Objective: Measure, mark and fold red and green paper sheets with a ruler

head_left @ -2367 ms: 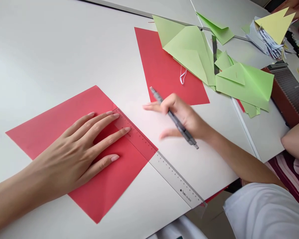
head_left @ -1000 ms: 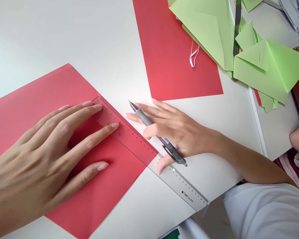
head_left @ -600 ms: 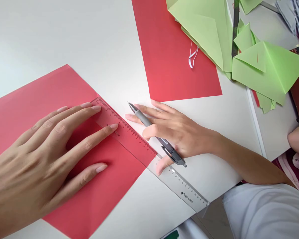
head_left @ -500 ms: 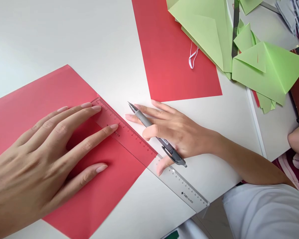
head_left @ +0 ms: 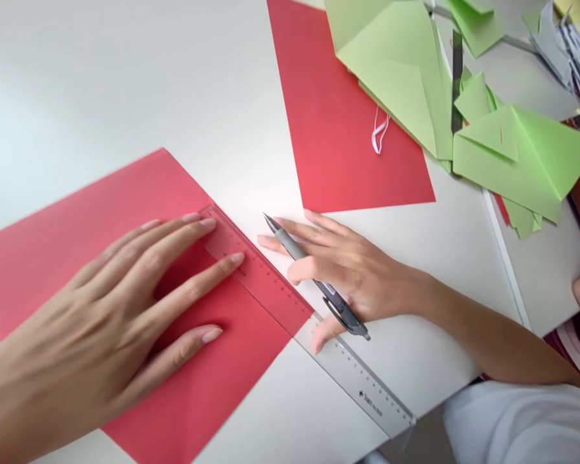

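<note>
White tabletop (head_left: 101, 84) is spread from the 9 o'clock side round to 12, with open room left beyond the red sheet (head_left: 188, 406). That sheet is laid at 7 to 9 o'clock, partly covered by the left hand (head_left: 116, 316), whose fingers are spread flat, palm down. Along the sheet's upper right edge a clear ruler (head_left: 350, 380) is laid, slanted from 10 toward 4 o'clock. Its upper end is touched by the left fingertips, at 2 o'clock from that palm; its lower end is brought to the table's edge, at 5 o'clock.

A grey pen (head_left: 290, 243) is held in the right hand (head_left: 362, 277) under the bent forefinger, tip pointed to 10 o'clock, while the other fingers are stretched toward the ruler. The thumb is extended over the ruler's edge. Between the pen tip and the sheet, a narrow band of white surface is seen.

At 12 to 1 o'clock, a second red sheet (head_left: 323, 129) is partly covered by folded green paper (head_left: 401, 77); a white string (head_left: 379, 136) is seen beside the fold. More green pieces (head_left: 507, 154) are piled at 2 o'clock.
</note>
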Motion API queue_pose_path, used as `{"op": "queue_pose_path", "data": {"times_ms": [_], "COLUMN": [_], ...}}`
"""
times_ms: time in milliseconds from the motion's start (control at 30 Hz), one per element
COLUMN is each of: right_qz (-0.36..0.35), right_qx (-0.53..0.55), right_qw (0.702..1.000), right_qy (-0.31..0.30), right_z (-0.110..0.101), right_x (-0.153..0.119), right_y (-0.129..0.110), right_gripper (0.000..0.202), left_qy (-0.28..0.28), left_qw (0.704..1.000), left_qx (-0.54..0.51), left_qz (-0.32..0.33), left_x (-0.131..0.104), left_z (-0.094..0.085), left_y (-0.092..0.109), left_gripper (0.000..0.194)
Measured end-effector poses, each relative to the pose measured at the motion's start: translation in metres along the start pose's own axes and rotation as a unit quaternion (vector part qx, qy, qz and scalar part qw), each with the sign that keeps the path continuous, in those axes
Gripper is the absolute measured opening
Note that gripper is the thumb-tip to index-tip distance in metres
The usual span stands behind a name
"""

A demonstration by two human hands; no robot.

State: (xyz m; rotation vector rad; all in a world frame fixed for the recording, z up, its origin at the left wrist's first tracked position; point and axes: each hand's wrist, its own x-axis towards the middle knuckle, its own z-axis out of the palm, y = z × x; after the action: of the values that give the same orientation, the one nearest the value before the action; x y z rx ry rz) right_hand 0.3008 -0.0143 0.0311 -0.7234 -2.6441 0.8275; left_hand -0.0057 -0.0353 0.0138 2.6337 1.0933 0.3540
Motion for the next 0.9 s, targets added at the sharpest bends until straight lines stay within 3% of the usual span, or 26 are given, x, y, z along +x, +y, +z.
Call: {"op": "queue_pose_path", "data": {"times_ms": [167, 300, 400, 533, 633, 767, 900], "right_qz": [-0.01, 0.051, 0.117, 0.152, 0.18, 0.214, 0.222], "right_qx": [0.01, 0.119, 0.219, 0.355, 0.397, 0.371, 0.341], "right_qw": [0.999, 0.972, 0.929, 0.881, 0.856, 0.864, 0.88], "right_qy": [0.044, 0.195, 0.274, 0.273, 0.277, 0.263, 0.244], "right_z": [0.006, 0.007, 0.006, 0.009, 0.014, 0.019, 0.021], "right_x": [0.002, 0.005, 0.016, 0.049, 0.074, 0.083, 0.08], "right_y": [-0.007, -0.016, -0.019, -0.012, -0.007, -0.004, -0.005], "right_gripper": [0.042, 0.022, 0.034, 0.047, 0.045, 0.018, 0.021], "left_qy": [0.01, 0.026, 0.028, 0.046, 0.057, 0.061, 0.059], "left_qw": [0.994, 0.993, 0.995, 0.994, 0.992, 0.987, 0.986], "left_qx": [0.086, 0.106, 0.091, 0.09, 0.104, 0.137, 0.149], "left_qz": [0.061, 0.049, 0.036, 0.039, 0.044, 0.052, 0.052], "left_x": [-0.003, -0.008, -0.01, -0.012, -0.012, -0.011, -0.011], "left_z": [-0.005, -0.005, -0.002, -0.002, -0.004, -0.008, -0.008], "left_y": [0.004, 0.007, 0.008, 0.009, 0.01, 0.011, 0.011], "left_gripper": [0.06, 0.062, 0.065, 0.063, 0.061, 0.061, 0.062]}}
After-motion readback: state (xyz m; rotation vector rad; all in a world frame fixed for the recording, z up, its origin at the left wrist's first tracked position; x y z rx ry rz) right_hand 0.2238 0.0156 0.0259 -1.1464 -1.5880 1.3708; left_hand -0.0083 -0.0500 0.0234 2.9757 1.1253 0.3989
